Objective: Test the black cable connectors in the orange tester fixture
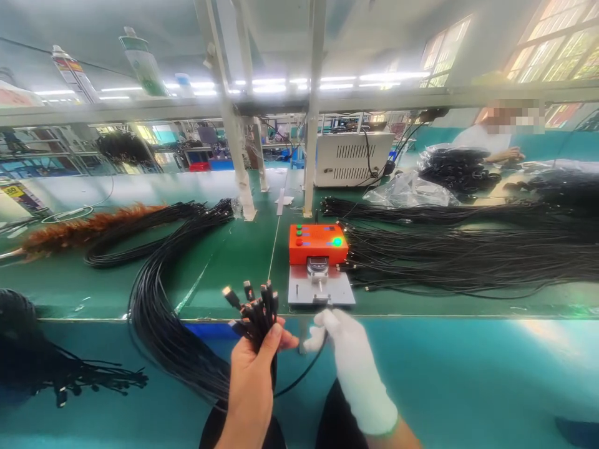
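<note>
Bare and closed, my left hand (257, 358) grips a bundle of black cables (255, 315), their metal-tipped connectors pointing up. My right hand (346, 355), in a white glove, pinches the end of one black cable (306, 373) at the front edge of a metal plate fixture (304, 288). That cable curves down and back toward my left hand. Behind the plate sits an orange box (312, 240) with green and red buttons and a lit green light. A small gauge (318, 267) is mounted in front of the box.
Long black cables (159, 305) drape over the bench edge at left; more cables (468, 255) lie at right. An orange-brown duster (93, 227) rests at far left. Behind stand shelf posts (311, 112) and a vented metal case (353, 159). Another person (486, 138) sits at back right.
</note>
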`<control>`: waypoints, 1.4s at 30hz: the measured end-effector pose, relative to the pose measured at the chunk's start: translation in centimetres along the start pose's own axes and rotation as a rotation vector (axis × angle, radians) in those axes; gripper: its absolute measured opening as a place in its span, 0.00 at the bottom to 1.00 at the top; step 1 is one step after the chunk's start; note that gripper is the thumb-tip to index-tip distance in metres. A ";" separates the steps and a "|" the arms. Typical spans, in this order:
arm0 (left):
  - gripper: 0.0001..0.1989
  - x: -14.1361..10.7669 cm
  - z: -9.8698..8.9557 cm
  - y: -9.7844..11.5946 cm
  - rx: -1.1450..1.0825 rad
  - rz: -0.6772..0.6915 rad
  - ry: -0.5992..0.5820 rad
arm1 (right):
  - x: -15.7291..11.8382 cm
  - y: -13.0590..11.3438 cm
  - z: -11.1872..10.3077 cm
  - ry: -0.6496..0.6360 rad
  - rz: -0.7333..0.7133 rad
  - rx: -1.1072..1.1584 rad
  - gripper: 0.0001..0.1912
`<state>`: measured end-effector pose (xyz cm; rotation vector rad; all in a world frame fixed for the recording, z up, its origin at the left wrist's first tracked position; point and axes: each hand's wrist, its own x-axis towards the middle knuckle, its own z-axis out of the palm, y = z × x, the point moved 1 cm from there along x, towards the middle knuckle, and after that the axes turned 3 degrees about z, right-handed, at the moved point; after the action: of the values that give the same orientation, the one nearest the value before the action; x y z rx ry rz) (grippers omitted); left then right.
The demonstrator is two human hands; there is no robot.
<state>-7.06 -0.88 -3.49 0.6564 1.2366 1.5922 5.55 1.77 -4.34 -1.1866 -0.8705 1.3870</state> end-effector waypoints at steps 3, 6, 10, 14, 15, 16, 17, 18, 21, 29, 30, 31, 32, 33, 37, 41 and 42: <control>0.11 0.2 -0.2 0.2 -0.019 0.009 -0.075 | 1.8 1.4 -1.1 -0.100 0.075 0.015 0.15; 0.12 0.2 -0.3 0.2 0.016 -0.005 -0.086 | 2.8 2.0 -1.6 -0.137 0.085 0.003 0.15; 0.12 0.1 -0.4 0.1 0.029 -0.018 -0.095 | 3.2 2.3 -1.6 -0.161 0.078 0.039 0.15; 0.12 0.2 -0.4 0.1 0.035 -0.044 -0.115 | 4.1 2.8 -1.6 -0.173 0.092 0.106 0.15; 0.11 0.2 -0.3 0.2 0.043 -0.047 -0.125 | 4.3 3.0 -1.6 -0.169 0.102 0.121 0.15; 0.11 0.2 -0.2 0.3 0.051 -0.044 -0.133 | 4.6 3.2 -1.7 -0.166 0.110 0.136 0.14; 0.11 0.1 -0.1 0.3 0.060 -0.036 -0.137 | 4.7 3.3 -1.7 -0.170 0.117 0.153 0.14; 0.11 0.1 0.0 0.4 0.069 -0.028 -0.139 | 4.9 3.4 -1.7 -0.177 0.121 0.168 0.14; 0.12 0.0 0.3 0.3 0.087 -0.007 -0.126 | 4.9 3.4 -1.6 -0.187 0.128 0.195 0.13; 0.10 0.2 0.1 -0.1 0.106 -0.009 -0.142 | 4.2 2.7 -1.5 -0.196 0.102 0.098 0.14; 0.09 0.2 0.1 0.0 0.109 -0.011 -0.161 | 3.9 2.6 -1.7 -0.222 0.102 0.030 0.15; 0.09 0.2 0.1 0.1 0.118 -0.015 -0.186 | 3.5 2.5 -1.9 -0.244 0.102 -0.087 0.16; 0.10 0.2 0.1 0.2 0.131 -0.019 -0.213 | 3.0 2.3 -2.1 -0.236 0.101 -0.253 0.17; 0.10 0.1 0.2 0.3 0.144 -0.022 -0.236 | 2.5 2.0 -2.3 -0.184 0.083 -0.447 0.16; 0.13 -0.4 0.4 0.5 0.209 -0.025 -0.273 | 0.1 -0.1 -2.7 0.224 -0.230 -0.869 0.20; 0.12 -0.8 0.6 -0.3 0.250 -0.011 -0.291 | -1.7 -1.7 -0.5 -0.076 -0.245 -0.438 0.18; 0.12 -0.8 0.5 -0.5 0.243 -0.012 -0.296 | -2.0 -1.8 0.2 -0.166 -0.183 -0.317 0.17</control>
<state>-6.11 -1.38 -3.68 0.9978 1.2158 1.2893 5.73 0.12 -2.24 -1.2032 -1.3213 1.2400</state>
